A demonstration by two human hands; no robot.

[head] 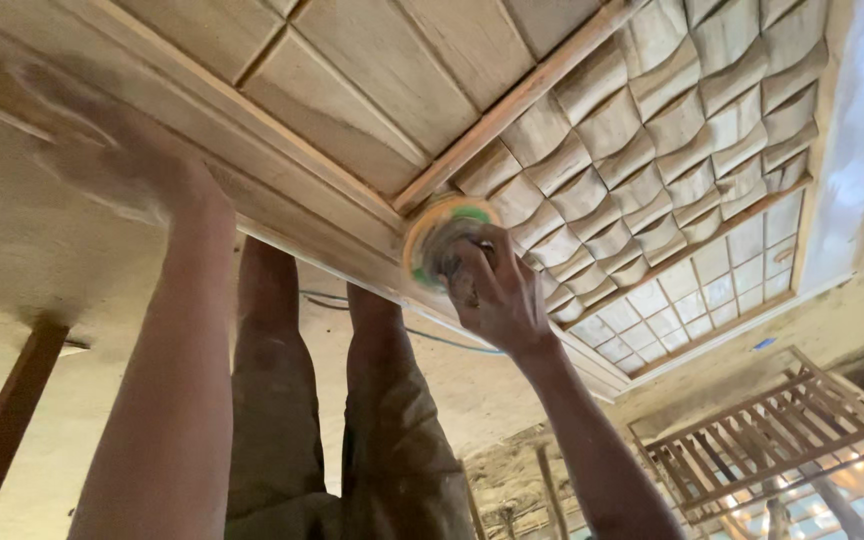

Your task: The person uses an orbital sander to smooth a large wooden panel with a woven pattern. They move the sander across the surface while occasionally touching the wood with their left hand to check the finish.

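My right hand grips a small power sander whose round disc, tan with a green edge, is pressed against a rail of a large pale wooden door. My left hand, blurred, lies flat on the door's outer frame at the left, with the arm reaching up from the bottom of the view. The door has plain recessed panels and one panel carved in a wavy woven pattern. My two legs in dusty trousers stand just behind the door's edge.
A thin blue cable runs over the dusty floor past my legs. A slatted wooden frame lies at the lower right. A dark wooden post crosses the lower left. The door's far end holds a grid of small panes.
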